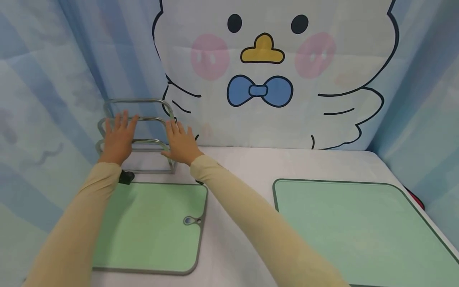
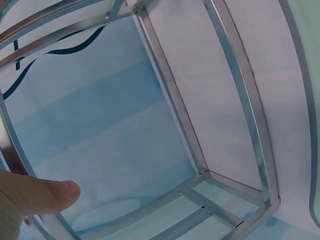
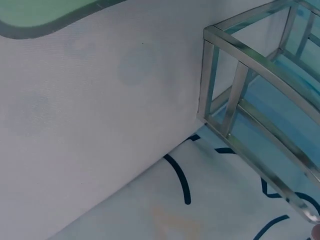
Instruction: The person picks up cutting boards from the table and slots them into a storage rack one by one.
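Observation:
A silver metal rack [image 1: 150, 172] with several rounded hoops stands at the back left of the white table. My left hand [image 1: 118, 138] is at its left side, fingers straight and spread over the hoops. On the rack's right side is my right hand [image 1: 182, 144], fingers extended along the hoop ends. The left wrist view shows my left thumb [image 2: 47, 195] stretched beside the rack's bars [image 2: 170, 85]. In the right wrist view the rack's corner [image 3: 250, 57] appears, with only a fingertip [image 3: 316, 231] at the lower right edge. Nothing stands between the hoops.
In front of the rack lies a green cutting board [image 1: 154, 231] with a grey rim and a hole fitting. A larger pale green board [image 1: 362, 235] lies on the right. Printed curtains [image 1: 258, 127] border the table; something red [image 1: 416, 199] shows at its right edge.

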Demonstrator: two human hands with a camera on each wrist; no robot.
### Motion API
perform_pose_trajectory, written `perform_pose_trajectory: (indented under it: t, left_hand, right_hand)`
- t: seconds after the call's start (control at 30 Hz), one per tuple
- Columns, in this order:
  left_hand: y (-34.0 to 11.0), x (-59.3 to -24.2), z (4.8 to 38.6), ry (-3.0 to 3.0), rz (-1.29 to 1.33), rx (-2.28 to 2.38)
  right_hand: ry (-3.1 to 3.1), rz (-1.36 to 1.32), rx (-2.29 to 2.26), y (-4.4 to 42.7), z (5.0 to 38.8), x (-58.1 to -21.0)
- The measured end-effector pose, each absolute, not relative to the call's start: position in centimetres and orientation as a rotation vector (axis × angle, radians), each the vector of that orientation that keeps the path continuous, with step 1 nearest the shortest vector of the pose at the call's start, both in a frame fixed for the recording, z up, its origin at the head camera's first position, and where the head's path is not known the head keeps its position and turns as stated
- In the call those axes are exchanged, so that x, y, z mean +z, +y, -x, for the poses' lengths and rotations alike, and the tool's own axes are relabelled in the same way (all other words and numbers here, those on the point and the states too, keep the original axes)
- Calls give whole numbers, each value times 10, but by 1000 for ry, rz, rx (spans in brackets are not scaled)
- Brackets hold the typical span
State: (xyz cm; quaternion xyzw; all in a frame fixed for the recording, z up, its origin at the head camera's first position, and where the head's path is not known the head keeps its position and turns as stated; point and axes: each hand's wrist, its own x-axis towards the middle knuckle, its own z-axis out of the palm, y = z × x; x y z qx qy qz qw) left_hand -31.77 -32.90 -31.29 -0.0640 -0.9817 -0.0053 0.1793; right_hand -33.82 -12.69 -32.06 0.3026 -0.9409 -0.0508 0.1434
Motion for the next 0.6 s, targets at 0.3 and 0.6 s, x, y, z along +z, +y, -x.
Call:
perform_pose_trajectory:
  t: [0.3,0.6]
  left_hand:
    - [-326,-308,321,-2810,196,26]
    - [-329,-309,319,-2809,195,22]
  right_hand:
    - [-2670,-890,-159,-138,342,-316]
    - [-2661,-915,-174,-154,348,-312]
